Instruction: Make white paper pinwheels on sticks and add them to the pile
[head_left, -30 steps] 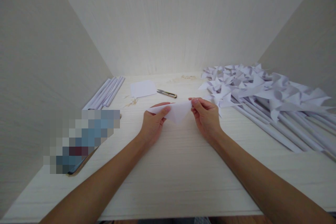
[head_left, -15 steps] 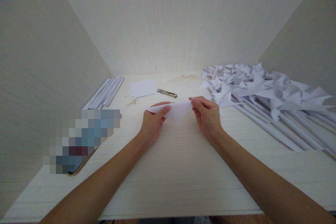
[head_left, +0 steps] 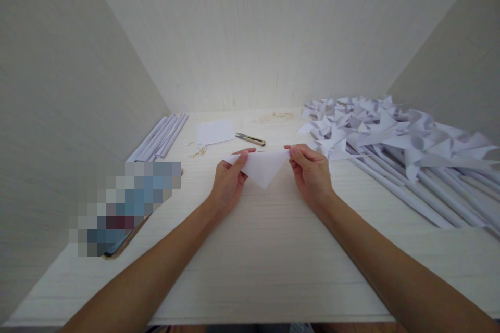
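A white sheet of paper folded into a triangle [head_left: 263, 166] is held just above the pale wooden desk [head_left: 258, 250], its point facing me. My left hand [head_left: 230, 182] pinches its left corner between thumb and forefinger. My right hand [head_left: 310, 174] pinches its right corner the same way. Both forearms reach in from the near edge.
A heap of white paper pinwheels on rolled paper sticks [head_left: 394, 140] fills the right side. Rolled paper sticks [head_left: 160, 135] lie at the far left, with a square of paper [head_left: 214, 131] and small snips [head_left: 250, 139] behind my hands. A blurred flat object [head_left: 125, 208] lies left. Walls enclose three sides.
The folded paper has turned slightly flatter toward me and its triangle shape shows more fully. Both hands keep their hold and have barely shifted.
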`<state>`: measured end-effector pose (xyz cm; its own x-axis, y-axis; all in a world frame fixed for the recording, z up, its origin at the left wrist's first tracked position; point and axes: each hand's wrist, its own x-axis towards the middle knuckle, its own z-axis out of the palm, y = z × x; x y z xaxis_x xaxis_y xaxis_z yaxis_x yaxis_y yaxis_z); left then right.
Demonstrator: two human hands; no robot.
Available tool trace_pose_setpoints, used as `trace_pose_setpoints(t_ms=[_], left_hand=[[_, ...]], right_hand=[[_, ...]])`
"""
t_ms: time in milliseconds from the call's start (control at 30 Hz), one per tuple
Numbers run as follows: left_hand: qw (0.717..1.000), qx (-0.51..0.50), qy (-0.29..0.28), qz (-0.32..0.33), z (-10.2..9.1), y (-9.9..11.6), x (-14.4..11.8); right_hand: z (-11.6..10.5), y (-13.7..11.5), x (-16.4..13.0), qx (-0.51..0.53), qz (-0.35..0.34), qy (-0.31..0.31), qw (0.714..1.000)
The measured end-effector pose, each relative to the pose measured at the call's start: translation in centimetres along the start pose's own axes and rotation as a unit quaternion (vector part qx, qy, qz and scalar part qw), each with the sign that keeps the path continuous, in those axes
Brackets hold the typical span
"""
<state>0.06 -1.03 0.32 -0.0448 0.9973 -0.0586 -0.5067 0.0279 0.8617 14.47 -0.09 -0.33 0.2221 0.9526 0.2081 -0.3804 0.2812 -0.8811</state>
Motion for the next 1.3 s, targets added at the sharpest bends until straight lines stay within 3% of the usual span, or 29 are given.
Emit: trace_pose_setpoints(t_ms=[267,567,933,1300], left_hand=[[0.999,0.002,-0.041,0.014,-0.26,-0.11,0.03],[0.998,0.02,-0.056,0.018,0.03,-0.38,-0.25],[0.999,-0.006,-0.042,-0.003,-0.13,-0.45,-0.22],[0.999,-0.025,-0.043,-0.014,0.02,0.18,-0.22]], right_hand=[[-0.05,0.17,0.18,0.037,0.049,0.023,0.998],[0.4,-0.13,-0.19,0.066,0.156,-0.04,0.985],[0.5,-0.29,-0.48,0.053,0.087,-0.122,0.987],[0.38,-0.03,-0.21,0.055,0.114,-0.075,0.989]])
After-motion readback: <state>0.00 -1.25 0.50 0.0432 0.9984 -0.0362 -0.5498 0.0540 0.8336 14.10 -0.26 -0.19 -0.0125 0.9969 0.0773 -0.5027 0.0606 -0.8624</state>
